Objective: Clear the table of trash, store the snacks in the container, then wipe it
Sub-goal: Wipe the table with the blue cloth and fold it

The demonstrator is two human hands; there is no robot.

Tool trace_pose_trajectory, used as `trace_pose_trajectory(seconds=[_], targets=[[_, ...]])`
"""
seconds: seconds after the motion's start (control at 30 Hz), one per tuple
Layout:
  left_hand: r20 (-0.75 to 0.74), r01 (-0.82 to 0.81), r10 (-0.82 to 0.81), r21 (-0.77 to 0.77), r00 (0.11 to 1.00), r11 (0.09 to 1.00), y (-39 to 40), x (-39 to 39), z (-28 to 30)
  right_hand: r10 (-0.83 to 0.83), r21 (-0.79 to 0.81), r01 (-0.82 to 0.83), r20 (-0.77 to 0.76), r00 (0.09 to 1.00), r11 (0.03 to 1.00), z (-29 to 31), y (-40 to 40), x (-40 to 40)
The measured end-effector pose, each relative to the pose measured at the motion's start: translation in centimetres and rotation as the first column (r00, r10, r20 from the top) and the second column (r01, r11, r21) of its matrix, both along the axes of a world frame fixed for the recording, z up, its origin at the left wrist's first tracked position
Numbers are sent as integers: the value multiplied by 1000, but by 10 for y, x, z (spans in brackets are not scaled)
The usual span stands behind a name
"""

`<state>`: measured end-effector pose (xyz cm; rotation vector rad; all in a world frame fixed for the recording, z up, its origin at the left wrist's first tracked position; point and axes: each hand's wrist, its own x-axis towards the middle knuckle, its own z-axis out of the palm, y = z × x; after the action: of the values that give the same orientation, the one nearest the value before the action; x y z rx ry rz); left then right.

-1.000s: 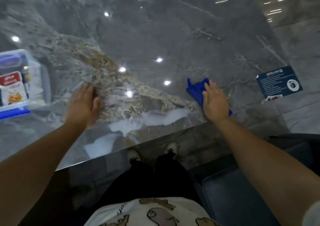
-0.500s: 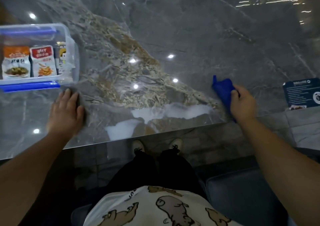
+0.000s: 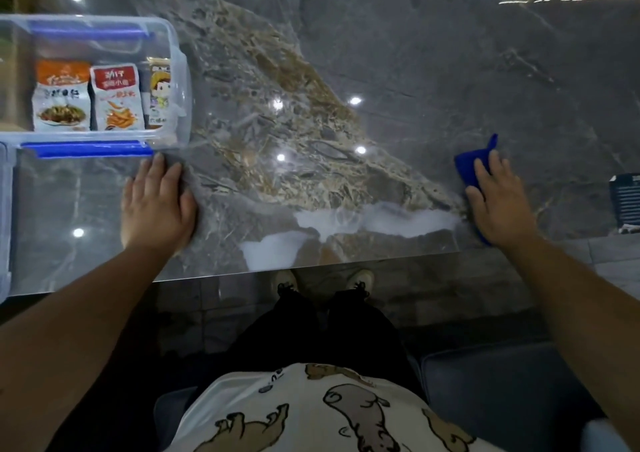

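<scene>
At the far left a clear plastic container [image 3: 175, 70] with rounded corners and blue clip handles sits on the glossy table [image 3: 433, 70], its left end cut off by the picture edge. Inside, three snack packets stand in a row: an orange-topped packet [image 3: 61, 96], a red-topped packet [image 3: 117, 98] and a third packet [image 3: 160, 93] with a cartoon face, half blurred by the container wall. The print on all three is too small to read. A second clear piece, perhaps a lid [image 3: 5, 223], shows only as a strip at the left edge.

Just in front of the container's near right corner, the left hand [image 3: 156, 205] lies flat on the table, palm down, fingers loosely spread, holding nothing; its fingertips are close to the blue clip, and contact cannot be made out.

The table is polished grey stone with a brown veined band and white patches near its front edge, dotted with light reflections.

Well to the right, the right hand [image 3: 498, 202] presses flat on a blue cloth [image 3: 472, 167], soft and folded, mostly hidden under the palm, one corner poking up beyond the fingers. A dark printed card [image 3: 625, 198] is cut off at the right edge.
</scene>
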<state>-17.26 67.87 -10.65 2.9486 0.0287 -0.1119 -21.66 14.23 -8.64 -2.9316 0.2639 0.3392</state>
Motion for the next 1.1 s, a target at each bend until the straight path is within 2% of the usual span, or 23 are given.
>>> trace_pose_trajectory(seconds=[0.13,0.4,0.63,0.8,0.87,0.93,1.0,1.1], targets=[[4,4,-4,6,1000,1000,1,1,-1,-52,-32,52,15,999,998,-4,52,-11],[-12,12,-12,-19,1000,1000,2,2,0,86,-25,-86,-6,996,996,-10,211,-21],[-39,43,-45,-40,998,998,6,2,0,168,-16,-168,-2,986,986,-13,281,-5],[-47,46,-47,-22,998,999,7,2,0,78,231,-101,106,991,968,-11,290,9],[-47,43,-44,-20,998,999,7,2,0,-68,427,-8,164,984,904,-3,285,11],[-55,45,-46,-27,997,999,7,2,0,-264,597,145,117,957,789,12,278,14],[-57,47,-49,-36,997,998,7,1,1,-366,642,245,60,929,726,26,274,17],[-51,47,-49,-42,997,998,8,1,1,-282,608,139,146,948,782,43,288,8]])
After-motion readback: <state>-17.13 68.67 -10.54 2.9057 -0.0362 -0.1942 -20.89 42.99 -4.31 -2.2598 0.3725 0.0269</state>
